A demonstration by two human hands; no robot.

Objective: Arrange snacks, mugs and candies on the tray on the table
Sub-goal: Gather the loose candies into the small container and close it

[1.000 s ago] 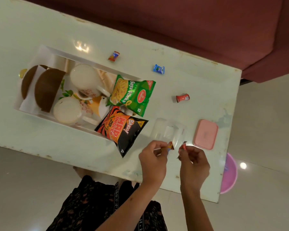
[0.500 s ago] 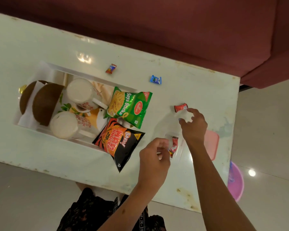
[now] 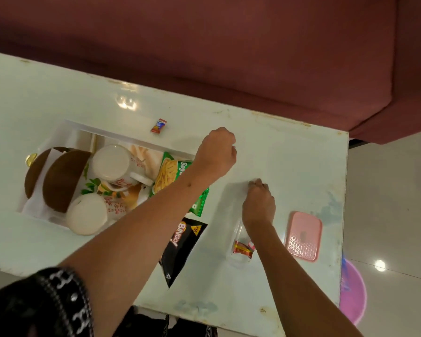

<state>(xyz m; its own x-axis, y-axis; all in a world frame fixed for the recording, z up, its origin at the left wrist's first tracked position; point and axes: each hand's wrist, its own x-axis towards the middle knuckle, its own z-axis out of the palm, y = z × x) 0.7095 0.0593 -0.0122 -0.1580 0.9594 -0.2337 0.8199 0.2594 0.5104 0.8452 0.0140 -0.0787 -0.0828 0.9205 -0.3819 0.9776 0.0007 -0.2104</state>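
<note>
A white tray (image 3: 131, 140) at the left of the table holds two white mugs (image 3: 111, 164) (image 3: 88, 214), brown discs (image 3: 61, 181) and a green snack pack (image 3: 170, 171). A black Bingo pack (image 3: 180, 242) hangs over the tray's near right corner. My left hand (image 3: 216, 152) reaches across the green pack, fingers curled down over the spot where the blue candy lay; that candy is hidden. My right hand (image 3: 258, 203) pinches at the table where the red candy lay, also hidden. A red-orange candy (image 3: 158, 125) lies loose behind the tray.
A clear plastic box (image 3: 237, 229) with wrapped candies (image 3: 242, 249) inside sits under my right wrist. Its pink lid (image 3: 304, 235) lies to the right. A maroon sofa (image 3: 204, 45) borders the table's far side. A pink basin (image 3: 353, 290) stands on the floor.
My left hand went from the clear box forward to the blue candy's spot. My right hand closed over the red candy. Both candies have gone out of sight under the fingers.
</note>
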